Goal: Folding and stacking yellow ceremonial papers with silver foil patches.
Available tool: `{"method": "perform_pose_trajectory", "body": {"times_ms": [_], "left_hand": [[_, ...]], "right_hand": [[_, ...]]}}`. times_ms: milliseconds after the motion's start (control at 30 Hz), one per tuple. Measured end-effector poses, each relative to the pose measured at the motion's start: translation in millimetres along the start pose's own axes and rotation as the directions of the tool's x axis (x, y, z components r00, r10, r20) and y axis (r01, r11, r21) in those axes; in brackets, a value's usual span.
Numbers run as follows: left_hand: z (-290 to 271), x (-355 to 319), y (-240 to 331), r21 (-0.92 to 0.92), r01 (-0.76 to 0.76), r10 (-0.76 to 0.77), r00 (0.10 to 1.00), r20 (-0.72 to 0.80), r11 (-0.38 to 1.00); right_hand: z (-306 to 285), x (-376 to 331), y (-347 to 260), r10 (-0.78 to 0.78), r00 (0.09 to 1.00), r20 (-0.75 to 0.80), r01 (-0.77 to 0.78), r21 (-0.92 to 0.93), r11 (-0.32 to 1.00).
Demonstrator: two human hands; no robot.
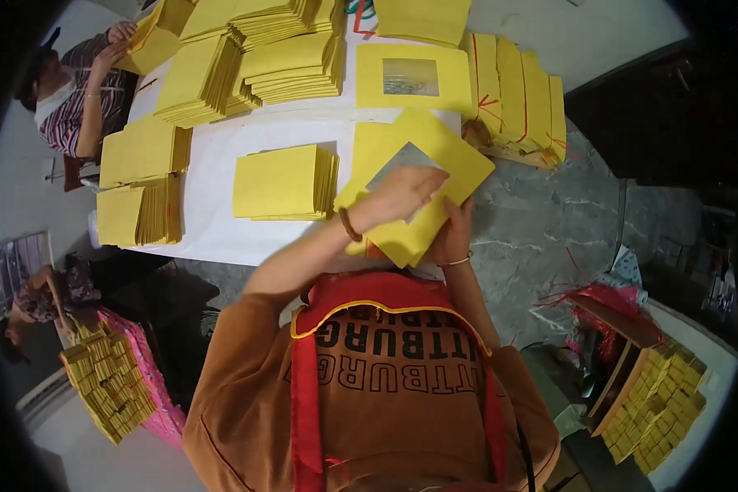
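In front of me, at the right end of the white-covered table, lies a tilted yellow paper sheet (461, 160) with a silver foil rectangle (405, 154) at its middle. My left hand (406, 193) lies palm down across the foil, its fingers stretched out to the right and covering part of it. At the sheet's lower right edge, my right hand (453, 234) grips the paper with the thumb on top; its other fingers are mostly hidden. More yellow paper shows beneath this sheet. Just beyond it rests a yellow stack (369, 74) whose top sheet bears a silver rectangle (410, 77).
A folded yellow pile (275, 182) sits left of my work, on the white table cover (213, 221). Larger yellow stacks (291, 70) fill the far side. Bundles tied with red string (508, 90) stand far right. A person in stripes (82, 107) handles yellow paper at far left.
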State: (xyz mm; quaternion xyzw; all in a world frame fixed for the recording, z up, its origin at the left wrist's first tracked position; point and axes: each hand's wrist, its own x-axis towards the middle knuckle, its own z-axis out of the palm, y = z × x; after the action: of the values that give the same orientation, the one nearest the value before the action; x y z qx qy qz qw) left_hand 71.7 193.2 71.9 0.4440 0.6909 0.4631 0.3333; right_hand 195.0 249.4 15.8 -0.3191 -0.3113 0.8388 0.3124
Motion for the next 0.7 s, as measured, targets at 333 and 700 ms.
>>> {"method": "perform_pose_trajectory", "body": {"times_ms": [333, 700], "left_hand": [[-97.3, 128.1, -85.3, 0.787, -0.090, 0.095, 0.995, 0.040, 0.610], [-107.1, 155.8, -116.5, 0.765, -0.532, 0.192, 0.846, 0.498, 0.362]], "right_hand": [[-38.1, -8.5, -37.9, 0.066, 0.997, -0.048, -0.071, -0.118, 0.991], [-72.4, -7.3, -30.7, 0.238, 0.970, -0.052, -0.243, -0.124, 0.962]]}}
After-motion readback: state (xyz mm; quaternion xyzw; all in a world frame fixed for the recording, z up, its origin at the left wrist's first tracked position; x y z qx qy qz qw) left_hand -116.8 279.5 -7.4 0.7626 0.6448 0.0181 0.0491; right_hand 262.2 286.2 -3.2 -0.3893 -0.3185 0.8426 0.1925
